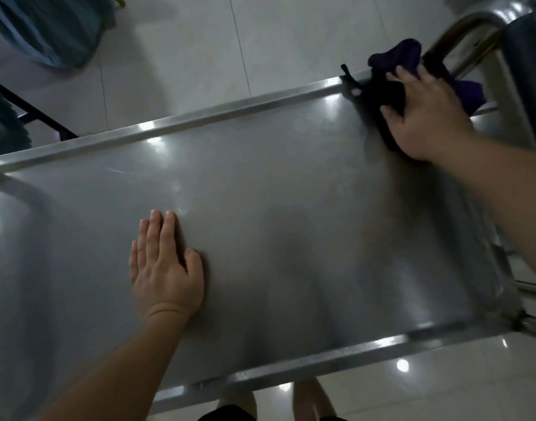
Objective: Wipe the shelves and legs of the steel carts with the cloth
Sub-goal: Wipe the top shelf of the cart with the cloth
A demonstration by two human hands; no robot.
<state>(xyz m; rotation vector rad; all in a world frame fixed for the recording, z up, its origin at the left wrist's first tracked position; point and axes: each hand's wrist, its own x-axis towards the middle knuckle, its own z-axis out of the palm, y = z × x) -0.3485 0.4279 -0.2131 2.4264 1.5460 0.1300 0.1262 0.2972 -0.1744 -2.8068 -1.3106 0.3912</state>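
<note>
- Steel cart's flat grey top shelf [275, 214] fills the view; one cart and one shelf are visible.
- Left hand [165, 268], fingers straight and grasping nothing, lies flat at the shelf's near left, probably steadying the cart.
- Right hand [424, 117] presses one dark purple cloth [388, 77] into the far right corner beside the tubular steel handle [461, 31], where grime likely collects.
</note>
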